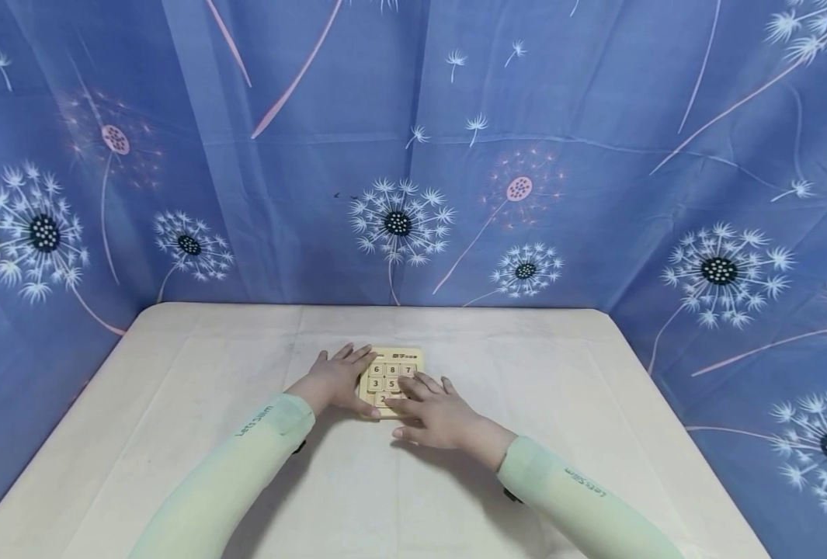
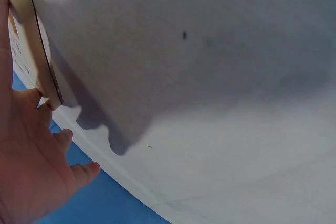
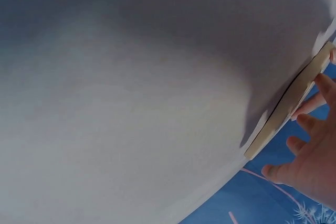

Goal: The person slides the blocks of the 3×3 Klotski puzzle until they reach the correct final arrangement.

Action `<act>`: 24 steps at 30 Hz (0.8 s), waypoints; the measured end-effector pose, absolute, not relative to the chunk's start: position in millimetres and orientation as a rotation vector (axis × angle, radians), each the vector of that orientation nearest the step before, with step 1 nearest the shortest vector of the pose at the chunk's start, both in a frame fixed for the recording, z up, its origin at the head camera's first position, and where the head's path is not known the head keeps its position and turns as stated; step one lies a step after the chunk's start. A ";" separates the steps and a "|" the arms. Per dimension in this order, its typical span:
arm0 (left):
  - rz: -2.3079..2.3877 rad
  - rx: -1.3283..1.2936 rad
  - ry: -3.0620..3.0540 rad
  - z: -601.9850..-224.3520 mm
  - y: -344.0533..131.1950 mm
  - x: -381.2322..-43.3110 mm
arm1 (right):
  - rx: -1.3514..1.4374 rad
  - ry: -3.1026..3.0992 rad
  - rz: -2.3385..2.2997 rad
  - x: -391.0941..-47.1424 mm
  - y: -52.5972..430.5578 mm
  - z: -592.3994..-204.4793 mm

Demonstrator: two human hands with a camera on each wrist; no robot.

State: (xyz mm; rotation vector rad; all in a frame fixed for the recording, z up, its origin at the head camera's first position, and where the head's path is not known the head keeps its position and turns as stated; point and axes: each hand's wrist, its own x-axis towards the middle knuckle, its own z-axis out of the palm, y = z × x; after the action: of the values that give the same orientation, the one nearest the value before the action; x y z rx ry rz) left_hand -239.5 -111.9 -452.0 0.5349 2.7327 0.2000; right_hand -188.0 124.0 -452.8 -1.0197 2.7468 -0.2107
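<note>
A pale wooden number puzzle board (image 1: 392,376) lies on the table with square tiles; 6, 8, 7, 3, 5 and 2 are legible. My left hand (image 1: 336,382) grips its left side, thumb at the near corner and fingers at the far one. Over the lower right part reaches my right hand (image 1: 444,419), its extended index finger at the 2 tile and the other fingers spread over the right side. Those fingers hide the tiles there. The board's edge (image 2: 44,61) shows beside the left fingers in the left wrist view.
A cream cloth covers the table (image 1: 525,349). Behind and along both sides hangs a blue curtain (image 1: 280,202) printed with dandelions. Pale green sleeves (image 1: 231,466) cover both forearms.
</note>
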 end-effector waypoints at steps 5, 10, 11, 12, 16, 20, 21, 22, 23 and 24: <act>0.197 0.537 2.736 -450.7 -111.3 -238.6 | -1.015 2.748 -0.223 -187.0 125.6 -452.7; 0.204 0.536 2.742 -450.6 -110.8 -238.1 | -1.011 2.749 -0.242 -186.4 126.7 -453.5; 0.204 0.535 2.743 -451.1 -110.8 -238.2 | -1.009 2.748 -0.244 -186.1 126.8 -453.4; 0.206 0.533 2.743 -451.1 -110.9 -238.0 | -1.007 2.747 -0.247 -185.9 126.8 -453.2; 0.210 0.529 2.741 -450.6 -111.1 -236.8 | -0.997 2.746 -0.256 -184.2 127.5 -452.0; 0.210 0.528 2.738 -449.4 -111.1 -235.9 | -0.995 2.752 -0.268 -183.2 128.4 -451.2; 0.213 0.530 2.739 -449.1 -110.9 -235.9 | -0.995 2.754 -0.269 -183.1 128.8 -451.3; 0.213 0.531 2.740 -449.2 -111.0 -236.0 | -0.996 2.755 -0.271 -183.0 129.0 -451.4; 0.210 0.531 2.740 -448.9 -111.0 -235.8 | -0.996 2.756 -0.271 -183.0 129.4 -451.6; 0.207 0.528 2.738 -448.6 -110.9 -235.7 | -0.996 2.757 -0.270 -183.1 129.7 -451.9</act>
State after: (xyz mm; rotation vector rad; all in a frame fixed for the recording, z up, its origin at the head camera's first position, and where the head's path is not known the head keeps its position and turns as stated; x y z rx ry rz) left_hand -235.7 -110.9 -448.6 0.5280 2.7381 0.2070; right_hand -183.1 129.7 -451.9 -0.9957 2.7573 -0.2703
